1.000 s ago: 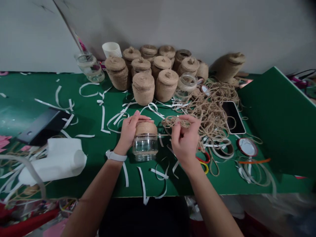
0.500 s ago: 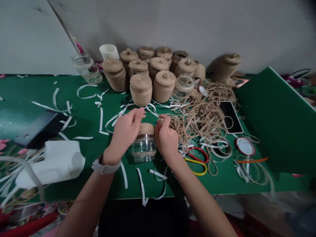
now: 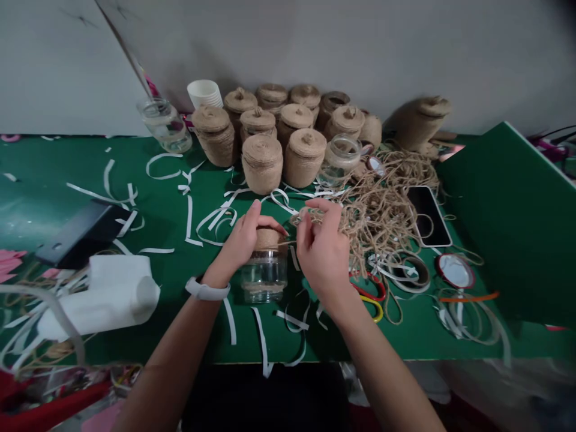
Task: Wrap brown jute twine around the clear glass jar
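Note:
A clear glass jar [image 3: 264, 276] rests on the green table in front of me, its neck end toward me. Jute twine [image 3: 268, 239] is wound around its far end. My left hand [image 3: 245, 240] curls over that wound end and grips the jar, fingers across the top. Just right of the jar, my right hand [image 3: 321, 246] is closed in a pinch on a strand of twine that runs from the winding. Beyond this hand lies a loose tangle of twine [image 3: 382, 204].
Several twine-covered jars [image 3: 262, 165] stand at the back, beside a bare glass jar [image 3: 339, 159] and paper cups [image 3: 204, 94]. Red and yellow-handled scissors [image 3: 375, 291], a phone [image 3: 429, 216] and a tape roll [image 3: 414, 270] lie right. White strips [image 3: 189, 219] litter the table.
My right hand has moved away from the jar to the right, drawing a strand of twine out. My left fingers have moved over the jar's wound end.

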### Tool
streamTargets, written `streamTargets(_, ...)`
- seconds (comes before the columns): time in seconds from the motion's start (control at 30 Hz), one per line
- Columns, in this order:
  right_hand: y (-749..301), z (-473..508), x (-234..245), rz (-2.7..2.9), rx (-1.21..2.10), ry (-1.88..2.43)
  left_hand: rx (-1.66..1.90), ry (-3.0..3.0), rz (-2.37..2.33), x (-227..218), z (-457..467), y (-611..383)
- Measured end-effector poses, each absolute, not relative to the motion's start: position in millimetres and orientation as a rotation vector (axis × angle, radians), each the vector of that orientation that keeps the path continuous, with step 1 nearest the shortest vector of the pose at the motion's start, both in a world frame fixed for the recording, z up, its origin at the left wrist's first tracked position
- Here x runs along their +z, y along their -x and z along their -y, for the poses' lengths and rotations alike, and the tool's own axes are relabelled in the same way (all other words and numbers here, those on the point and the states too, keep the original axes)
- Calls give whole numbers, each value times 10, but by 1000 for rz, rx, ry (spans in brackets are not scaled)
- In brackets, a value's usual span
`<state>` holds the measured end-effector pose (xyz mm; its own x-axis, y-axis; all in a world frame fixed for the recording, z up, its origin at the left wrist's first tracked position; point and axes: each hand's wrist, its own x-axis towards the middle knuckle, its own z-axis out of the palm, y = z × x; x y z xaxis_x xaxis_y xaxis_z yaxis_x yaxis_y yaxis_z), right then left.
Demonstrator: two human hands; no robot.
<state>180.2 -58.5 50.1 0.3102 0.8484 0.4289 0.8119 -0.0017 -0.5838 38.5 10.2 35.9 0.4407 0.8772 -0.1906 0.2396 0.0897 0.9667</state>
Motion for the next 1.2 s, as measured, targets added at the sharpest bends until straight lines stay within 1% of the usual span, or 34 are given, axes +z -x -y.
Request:
streamTargets(0.1, -1811, 587, 620, 1509, 52, 1762, 586, -1491, -968, 391, -87, -408)
streamTargets(0.23, -1827, 601, 750, 1523, -28, 1703, 460, -1703, -930, 472, -102, -441)
streamTargets(0.37, -1867, 664, 792, 1508, -63, 1668, 359, -1760, -882, 467, -124, -461)
streamTargets(0.5, -1969, 767, 596, 1516, -49, 1702, 374, -1747, -855, 427, -122, -453)
streamTargets(0.63, -2029, 787, 289, 1507, -20, 1817, 437, -1727, -848, 418, -89, -449)
streamTargets(0.73, -1965, 743, 155, 1489, 32, 1895, 502, -1692, -849, 368, -74, -444)
streamTargets(0.93, -1767, 673, 98, 1521, 10, 2008, 710, -1738, -840, 279, -93, -352)
streamTargets(1.1, -1732, 657, 109, 1584, -39, 2137, 587, -2080, -1043, 538, 37, -373)
streamTargets(1.2, -1681, 658, 142, 1627, -27, 2154, 631, -2176, -1202, 646, 116, -483)
